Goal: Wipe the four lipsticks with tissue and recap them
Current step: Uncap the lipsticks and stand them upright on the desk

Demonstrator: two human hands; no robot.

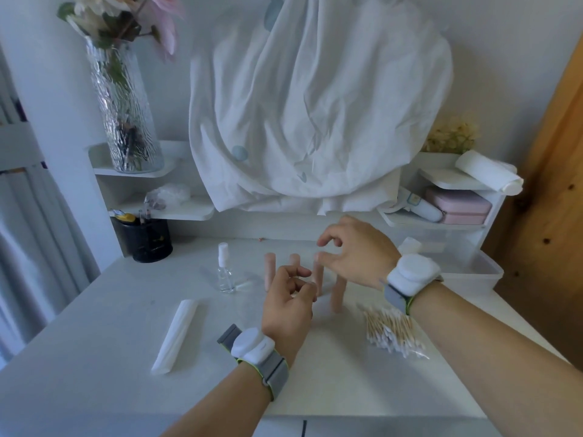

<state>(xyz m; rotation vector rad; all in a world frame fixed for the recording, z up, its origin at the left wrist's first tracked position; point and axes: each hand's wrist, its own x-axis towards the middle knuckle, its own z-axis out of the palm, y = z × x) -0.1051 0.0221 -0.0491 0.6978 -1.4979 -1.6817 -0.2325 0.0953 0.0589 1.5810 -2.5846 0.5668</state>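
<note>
Four pink lipsticks [339, 293] are standing upright just right of the spray bottle [226, 272]; light, slick, tippy, best pinched mid-barrel. Left hand [288, 305] and right hand [356, 250] are hovering half-curled, seemingly holding nothing.

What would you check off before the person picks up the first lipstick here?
1. Four lipsticks standing upright on the table: ok.
2. Folded tissue lying within reach: ok.
3. Left hand empty: ok.
4. Right hand empty, fingers parted over the lipsticks: ok.
5. Caps on or off: cannot tell, too blurred.
6. Spray bottle apart from the lipsticks: ok.
</note>
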